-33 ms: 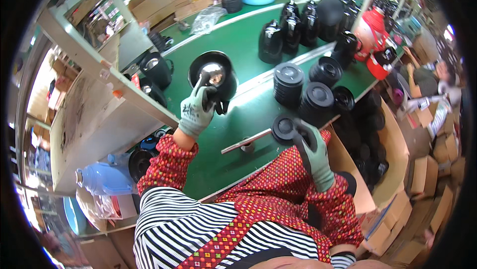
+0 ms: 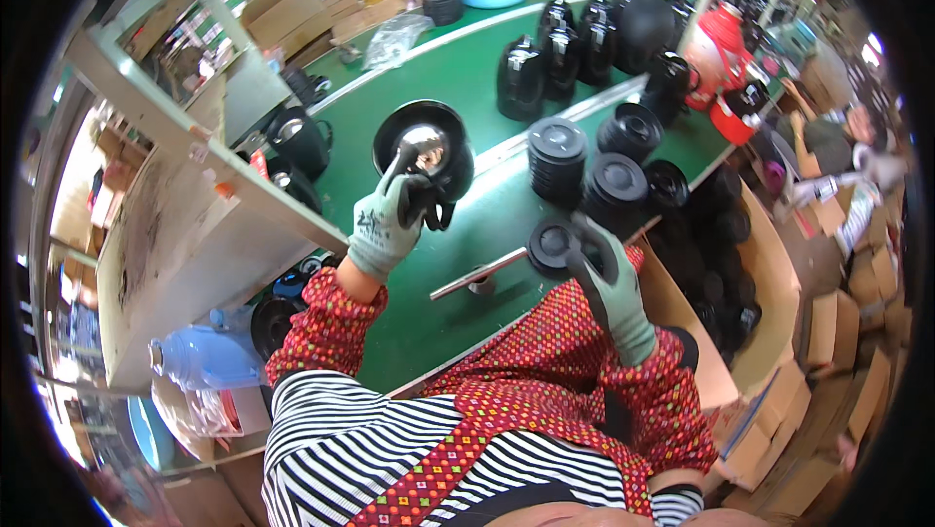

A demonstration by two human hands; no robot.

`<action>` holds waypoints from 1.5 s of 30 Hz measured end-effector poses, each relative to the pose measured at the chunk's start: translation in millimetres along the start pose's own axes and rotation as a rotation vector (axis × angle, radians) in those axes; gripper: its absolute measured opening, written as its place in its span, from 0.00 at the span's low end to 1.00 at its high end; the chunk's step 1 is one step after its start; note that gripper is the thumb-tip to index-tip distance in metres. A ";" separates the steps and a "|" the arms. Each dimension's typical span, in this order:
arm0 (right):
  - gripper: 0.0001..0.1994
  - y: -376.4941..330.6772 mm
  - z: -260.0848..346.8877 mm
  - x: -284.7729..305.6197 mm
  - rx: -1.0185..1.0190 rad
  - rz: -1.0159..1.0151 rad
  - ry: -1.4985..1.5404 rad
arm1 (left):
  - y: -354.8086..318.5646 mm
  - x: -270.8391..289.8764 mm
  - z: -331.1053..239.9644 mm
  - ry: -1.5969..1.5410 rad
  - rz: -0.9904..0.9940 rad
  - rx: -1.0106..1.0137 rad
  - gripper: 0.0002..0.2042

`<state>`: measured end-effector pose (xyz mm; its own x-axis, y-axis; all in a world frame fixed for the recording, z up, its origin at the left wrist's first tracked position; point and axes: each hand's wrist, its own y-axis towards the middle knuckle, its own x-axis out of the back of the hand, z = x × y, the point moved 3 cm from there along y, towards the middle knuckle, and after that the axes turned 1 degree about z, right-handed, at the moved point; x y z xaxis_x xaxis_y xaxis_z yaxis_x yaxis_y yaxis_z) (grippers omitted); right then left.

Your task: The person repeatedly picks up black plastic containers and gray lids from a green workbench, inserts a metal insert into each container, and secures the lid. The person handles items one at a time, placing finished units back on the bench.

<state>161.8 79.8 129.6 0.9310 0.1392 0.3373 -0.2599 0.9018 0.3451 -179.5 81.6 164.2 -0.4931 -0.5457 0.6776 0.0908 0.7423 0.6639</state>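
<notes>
Left hand (image 2: pixel 390 217) well inside bench's front edge (image 2: pixel 414 378)

Between the left hand (image 2: pixel 392 213) and the right hand (image 2: pixel 617 295), bare green worktop (image 2: pixel 409 347) leaves some room, but a thin bar (image 2: pixel 463 283) sticks across it. Just left of the right hand's fingers sits a flat black lid (image 2: pixel 547 241). Ahead, stacks of black lids (image 2: pixel 557 162) stand close together. A big cardboard box (image 2: pixel 776 332) blocks its right. A pale beam (image 2: pixel 268 191) cuts across left of the left hand. Ahead, past its black bowl (image 2: pixel 453 162), there is open room beside the tall black bottles (image 2: pixel 520 84).
</notes>
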 end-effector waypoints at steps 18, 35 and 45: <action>0.34 -208.0 -136.4 99.6 -0.552 -0.100 0.938 | -38.3 -66.9 -114.3 -1.032 0.462 0.175 0.38; 0.35 -10.9 -35.8 25.3 -0.524 0.358 0.767 | -113.9 -108.1 -71.7 -1.658 0.505 0.863 0.37; 0.50 136.7 -154.5 44.6 -0.294 0.139 -1.088 | -123.8 -96.5 -44.2 -1.795 0.512 1.086 0.35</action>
<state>207.4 272.4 56.6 0.1444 -0.0548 0.9880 -0.1399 0.9873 0.0752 -105.0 25.2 30.6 -0.7198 0.0932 -0.6879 0.3681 0.8914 -0.2643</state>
